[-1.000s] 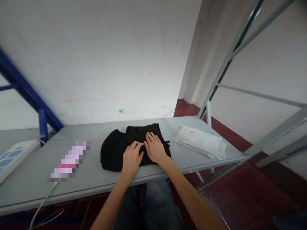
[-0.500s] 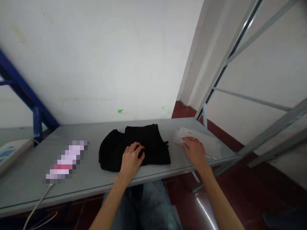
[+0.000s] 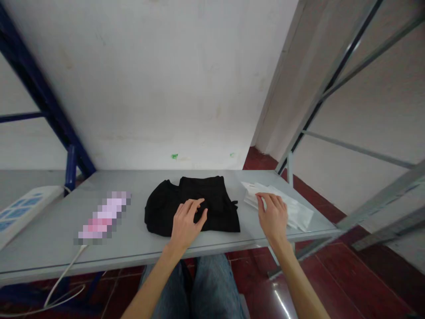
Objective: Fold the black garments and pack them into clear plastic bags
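Observation:
A folded black garment (image 3: 212, 190) lies near the middle of the grey table, a small strap or tie sticking out at its right side. My left hand (image 3: 186, 221) is over its front part, thumb and fingers apart with nothing between them. Whether the fingertips touch the cloth, I cannot tell. To the right is a loose stack of white, partly see-through plastic bags (image 3: 299, 212). My right hand (image 3: 272, 215) is on the stack, thumb and fingers drawn together at the edge of a bag. The palm hides part of the stack.
A blurred-out pink and purple phone-like thing (image 3: 106, 215) with a white cable (image 3: 64, 274) lies on the table (image 3: 133, 246) at left. Beyond it is a white power strip (image 3: 26, 208). A blue metal frame (image 3: 49, 97) and a grey metal frame (image 3: 323, 97) flank the wall.
The view has shifted, so the scene sits slightly further right. My right fingers have drawn together at the bags' edge, and the stack looks more fanned out. My left fingers have spread.

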`<state>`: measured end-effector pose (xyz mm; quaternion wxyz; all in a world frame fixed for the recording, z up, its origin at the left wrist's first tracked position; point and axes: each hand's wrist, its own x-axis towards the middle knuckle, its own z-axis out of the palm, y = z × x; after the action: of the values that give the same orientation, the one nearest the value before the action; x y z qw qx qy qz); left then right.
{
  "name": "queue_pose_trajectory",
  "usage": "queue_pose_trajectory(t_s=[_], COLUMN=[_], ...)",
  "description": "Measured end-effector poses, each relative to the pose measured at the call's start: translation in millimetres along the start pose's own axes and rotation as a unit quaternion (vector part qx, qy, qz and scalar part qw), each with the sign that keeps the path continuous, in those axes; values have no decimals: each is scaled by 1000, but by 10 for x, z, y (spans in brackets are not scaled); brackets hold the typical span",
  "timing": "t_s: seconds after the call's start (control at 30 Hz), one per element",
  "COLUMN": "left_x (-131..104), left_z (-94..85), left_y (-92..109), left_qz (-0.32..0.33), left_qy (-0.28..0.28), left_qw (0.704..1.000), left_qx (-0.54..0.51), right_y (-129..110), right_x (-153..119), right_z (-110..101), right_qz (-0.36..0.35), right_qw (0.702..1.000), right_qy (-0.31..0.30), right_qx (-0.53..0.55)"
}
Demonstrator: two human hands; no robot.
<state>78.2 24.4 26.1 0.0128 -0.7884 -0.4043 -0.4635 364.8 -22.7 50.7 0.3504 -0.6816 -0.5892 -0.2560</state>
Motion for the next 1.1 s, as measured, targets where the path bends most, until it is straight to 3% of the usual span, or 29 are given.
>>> queue_pose_trajectory(t_s=[0.07, 0.23, 0.4, 0.6, 0.87, 0.97, 1.1], left_x=[14, 7, -81, -111, -75, -78, -110], left_z=[-12, -112, -310, -454, -568, -554, -488], left_y=[6, -75, -247, -358, -497, -477, -444], left_qz=[23, 111, 104, 114, -4, -18, 10], left_qy=[21, 82, 97, 65, 157, 131, 65], left_qw=[999, 990, 990, 991, 988, 991, 997], left_qx=[-23, -26, -22, -9, -15, -13, -27], right_y=[-352, -1224, -1559, -1479, -698, -576, -596], right_x=[5, -88, -195, -101, 137, 107, 19], right_z=[-28, 46, 168, 283, 329, 330, 359], right_qz=[-60, -184, -221, -257, -202, -180, -164], right_qw=[994, 957, 936, 928, 959, 962, 966], right_qy=[60, 35, -2, 6, 9, 2, 8], right_qx=[71, 223, 273, 269, 197, 205, 201])
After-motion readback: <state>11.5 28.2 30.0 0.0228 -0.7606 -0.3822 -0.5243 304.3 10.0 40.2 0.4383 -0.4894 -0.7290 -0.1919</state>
